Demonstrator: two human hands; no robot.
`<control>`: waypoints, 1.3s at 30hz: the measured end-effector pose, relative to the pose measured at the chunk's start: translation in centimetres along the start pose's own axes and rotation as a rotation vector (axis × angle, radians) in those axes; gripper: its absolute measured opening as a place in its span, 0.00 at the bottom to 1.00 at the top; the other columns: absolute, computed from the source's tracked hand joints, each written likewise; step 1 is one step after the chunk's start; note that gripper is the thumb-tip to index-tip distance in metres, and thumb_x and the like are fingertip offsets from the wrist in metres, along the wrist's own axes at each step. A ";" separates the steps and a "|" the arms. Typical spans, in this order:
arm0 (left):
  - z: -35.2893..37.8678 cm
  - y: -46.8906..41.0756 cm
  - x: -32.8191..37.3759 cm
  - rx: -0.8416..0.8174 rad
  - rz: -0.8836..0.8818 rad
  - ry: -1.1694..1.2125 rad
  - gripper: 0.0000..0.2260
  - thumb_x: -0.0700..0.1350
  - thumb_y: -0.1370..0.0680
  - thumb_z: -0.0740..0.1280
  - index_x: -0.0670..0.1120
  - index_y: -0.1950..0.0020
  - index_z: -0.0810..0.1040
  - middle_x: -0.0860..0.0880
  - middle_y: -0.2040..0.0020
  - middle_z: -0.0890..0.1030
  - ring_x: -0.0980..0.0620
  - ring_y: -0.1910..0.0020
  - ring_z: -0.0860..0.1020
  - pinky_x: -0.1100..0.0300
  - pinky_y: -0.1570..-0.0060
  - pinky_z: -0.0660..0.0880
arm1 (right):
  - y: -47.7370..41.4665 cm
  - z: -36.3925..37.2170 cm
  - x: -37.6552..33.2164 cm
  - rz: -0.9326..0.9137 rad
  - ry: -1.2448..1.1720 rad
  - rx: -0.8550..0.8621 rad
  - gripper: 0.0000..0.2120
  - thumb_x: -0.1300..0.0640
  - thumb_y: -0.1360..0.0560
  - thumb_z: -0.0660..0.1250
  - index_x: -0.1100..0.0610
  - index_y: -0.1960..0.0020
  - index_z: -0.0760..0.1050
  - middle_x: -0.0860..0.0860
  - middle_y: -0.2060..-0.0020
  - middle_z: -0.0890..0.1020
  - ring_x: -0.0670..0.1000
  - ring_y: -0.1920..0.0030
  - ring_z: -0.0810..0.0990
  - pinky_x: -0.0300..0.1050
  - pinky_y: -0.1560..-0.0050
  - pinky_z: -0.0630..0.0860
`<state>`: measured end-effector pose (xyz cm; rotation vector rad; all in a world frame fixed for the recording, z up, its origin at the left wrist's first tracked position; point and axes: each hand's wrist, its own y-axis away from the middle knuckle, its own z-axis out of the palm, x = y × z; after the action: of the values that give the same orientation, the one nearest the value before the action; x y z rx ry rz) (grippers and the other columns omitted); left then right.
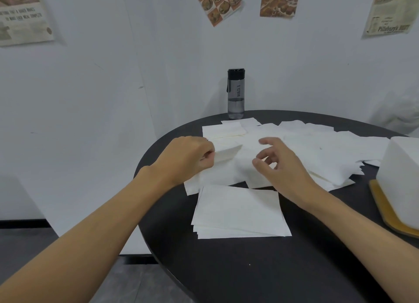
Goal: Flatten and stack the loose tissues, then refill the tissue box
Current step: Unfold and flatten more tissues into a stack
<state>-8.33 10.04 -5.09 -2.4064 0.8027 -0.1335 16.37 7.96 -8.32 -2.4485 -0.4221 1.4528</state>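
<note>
Nearest me, a squared stack (240,212) lies on the near part of the table (249,275), probably parked there as the finished pile. Beyond it, my operator's left hand (190,160) curls its fingers on the edge of a thicker sheaf (226,149), I judge to steady it. The right hand (281,164) is spread, holding nothing, over the loose tissues (317,148), likely picking the next sheet. At far right stands the tissue box (401,178); its contents I cannot tell.

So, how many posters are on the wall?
4: the far-left poster, the tilted poster at top centre, the brown poster just right of it, and the far-right poster. More may hang outside the view.
</note>
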 end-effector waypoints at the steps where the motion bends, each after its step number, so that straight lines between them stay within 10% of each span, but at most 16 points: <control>1: -0.3 -0.1 0.4 0.056 0.036 -0.011 0.08 0.42 0.24 0.63 0.43 0.63 0.76 0.51 0.69 0.74 0.46 0.70 0.72 0.49 0.71 0.73 | -0.1 -0.1 -0.2 0.039 -0.069 0.018 0.17 0.51 0.21 0.67 0.45 0.34 0.68 0.46 0.53 0.82 0.46 0.54 0.79 0.36 0.55 0.71; 8: -1.6 -0.7 3.0 0.248 0.284 -0.074 0.13 0.41 0.19 0.59 0.42 0.61 0.77 0.49 0.67 0.74 0.46 0.70 0.70 0.51 0.76 0.69 | -0.4 -1.7 -2.1 0.351 -0.599 -0.056 0.19 0.46 0.16 0.54 0.58 0.40 0.76 0.60 0.52 0.86 0.59 0.55 0.85 0.53 0.49 0.77; 14: -1.3 0.2 3.3 0.227 0.351 -0.051 0.11 0.42 0.19 0.62 0.42 0.58 0.80 0.50 0.62 0.79 0.47 0.66 0.75 0.51 0.72 0.73 | -0.3 -1.1 -2.0 0.252 -0.635 0.038 0.18 0.51 0.16 0.58 0.63 0.48 0.81 0.55 0.46 0.84 0.54 0.47 0.84 0.50 0.41 0.79; 23: -1.2 -0.7 2.0 -0.107 -0.436 0.564 0.31 0.56 0.21 0.68 0.50 0.22 0.63 0.59 0.29 0.70 0.62 0.30 0.68 0.63 0.32 0.65 | 0.4 -1.7 -3.6 0.114 -0.757 -0.041 0.20 0.54 0.15 0.54 0.62 0.48 0.82 0.54 0.41 0.84 0.53 0.42 0.83 0.50 0.34 0.73; 30: -2.2 -1.6 2.4 0.013 -0.388 0.760 0.05 0.41 0.20 0.69 0.43 0.52 0.84 0.49 0.55 0.85 0.50 0.55 0.84 0.54 0.52 0.80 | 0.5 -2.2 -4.0 0.047 -0.757 0.011 0.18 0.57 0.16 0.57 0.59 0.52 0.85 0.54 0.43 0.84 0.54 0.43 0.83 0.53 0.35 0.75; 33: -3.2 -1.6 2.7 0.024 -0.349 0.778 0.05 0.39 0.20 0.68 0.45 0.51 0.84 0.50 0.54 0.86 0.52 0.55 0.84 0.53 0.51 0.80 | 0.4 -2.2 -3.6 -0.069 -0.456 0.186 0.06 0.59 0.21 0.67 0.52 0.49 0.82 0.45 0.50 0.84 0.47 0.48 0.81 0.47 0.44 0.76; 39: -4.9 -2.1 3.2 -0.043 -0.234 0.818 0.10 0.42 0.21 0.69 0.50 0.41 0.83 0.52 0.59 0.83 0.45 0.59 0.81 0.51 0.58 0.77 | 0.3 -2.6 -3.5 -0.214 -0.341 0.209 0.20 0.54 0.28 0.73 0.40 0.39 0.74 0.45 0.47 0.81 0.48 0.45 0.80 0.47 0.48 0.77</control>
<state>-5.99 7.02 -0.14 -2.4599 0.8471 -1.2589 17.14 6.13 -4.39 -1.9336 -0.5499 1.7247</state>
